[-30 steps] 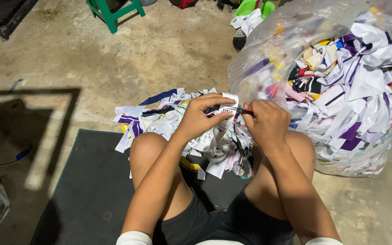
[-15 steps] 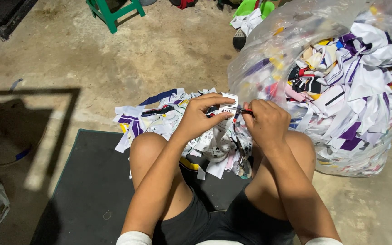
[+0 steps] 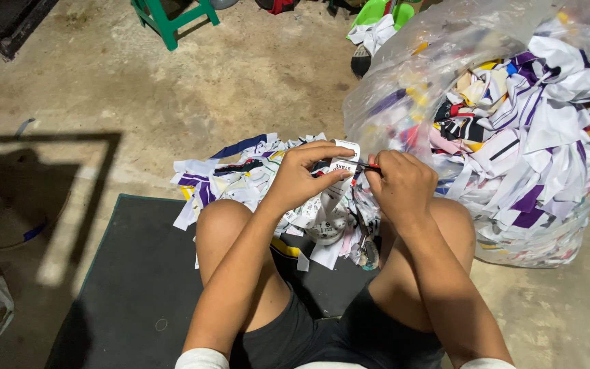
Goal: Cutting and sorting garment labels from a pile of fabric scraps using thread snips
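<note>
A seated person's left hand pinched a white fabric strip above the scrap pile on the floor, while the right hand closed on a small dark tool, apparently mid-snip; steadiness seemed the next need.

Fingers are pinching a matt white cloth strip; beside them, a glossy clear plastic bag is gleaming over rough concrete floor.
</note>
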